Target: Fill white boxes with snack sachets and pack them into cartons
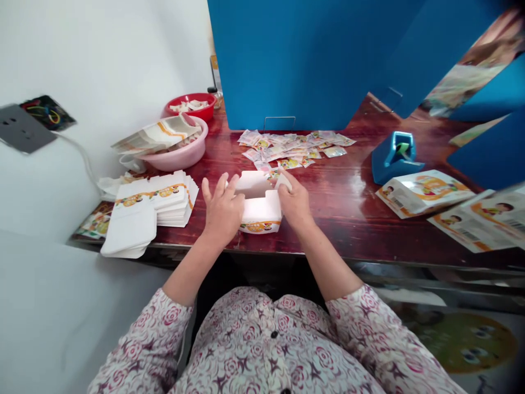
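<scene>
A small printed carton (pixel 261 210) stands on the table edge in front of me, its white inside showing and its top flaps up. My left hand (pixel 223 210) is at the carton's left side, thumb and forefinger against the wall and the other fingers fanned out. On the right side, my right hand (pixel 294 200) pinches a raised white flap between thumb and fingers. Just beyond the carton lies a loose spread of small printed sachets (pixel 293 146). Whether sachets lie deep inside the carton is hidden by its front wall.
Flat carton blanks (pixel 139 213) are stacked at left, behind them a pink basin (pixel 186 153) and a red basin (pixel 209 111). A blue panel (pixel 291 60) stands at the back. At right are a blue tape dispenser (pixel 389 161) and several made-up cartons (pixel 424 191).
</scene>
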Demonstrator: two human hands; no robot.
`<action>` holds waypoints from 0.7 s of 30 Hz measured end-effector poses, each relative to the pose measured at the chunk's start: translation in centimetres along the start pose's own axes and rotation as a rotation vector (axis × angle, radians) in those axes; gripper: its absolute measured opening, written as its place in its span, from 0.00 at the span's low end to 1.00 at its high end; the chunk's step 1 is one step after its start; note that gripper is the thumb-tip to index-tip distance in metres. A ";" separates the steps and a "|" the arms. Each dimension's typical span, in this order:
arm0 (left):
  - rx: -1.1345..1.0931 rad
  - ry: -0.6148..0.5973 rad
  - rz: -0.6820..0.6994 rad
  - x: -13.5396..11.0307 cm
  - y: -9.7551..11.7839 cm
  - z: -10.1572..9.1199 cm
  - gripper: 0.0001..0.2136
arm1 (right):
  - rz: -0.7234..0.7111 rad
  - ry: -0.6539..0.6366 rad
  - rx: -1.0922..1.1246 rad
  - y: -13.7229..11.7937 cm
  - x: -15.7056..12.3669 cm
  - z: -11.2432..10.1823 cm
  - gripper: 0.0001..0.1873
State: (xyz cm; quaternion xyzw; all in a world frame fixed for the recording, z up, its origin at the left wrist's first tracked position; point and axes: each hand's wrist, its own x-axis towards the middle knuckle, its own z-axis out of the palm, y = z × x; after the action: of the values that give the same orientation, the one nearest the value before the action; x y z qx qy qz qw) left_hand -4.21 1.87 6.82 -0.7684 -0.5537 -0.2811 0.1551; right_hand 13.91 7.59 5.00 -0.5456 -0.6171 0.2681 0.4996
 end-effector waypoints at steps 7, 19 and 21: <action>-0.165 0.062 0.032 -1.4 1.1 1.6 0.14 | 0.000 -0.205 -0.675 -3.0 -0.4 0.6 0.38; -0.483 0.179 0.005 -4.7 -1.5 4.5 0.25 | -0.021 -0.330 -0.703 -2.8 -0.3 0.9 0.47; -0.401 0.160 0.126 -4.8 -1.7 4.4 0.22 | -0.016 -0.324 -0.663 -2.7 -0.2 1.1 0.46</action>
State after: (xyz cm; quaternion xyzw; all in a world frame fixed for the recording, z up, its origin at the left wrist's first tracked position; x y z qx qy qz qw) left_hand -5.76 1.23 0.35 -0.7922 -0.4236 -0.4353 0.0596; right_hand 11.82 6.90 6.91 -0.6234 -0.7458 0.1324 0.1939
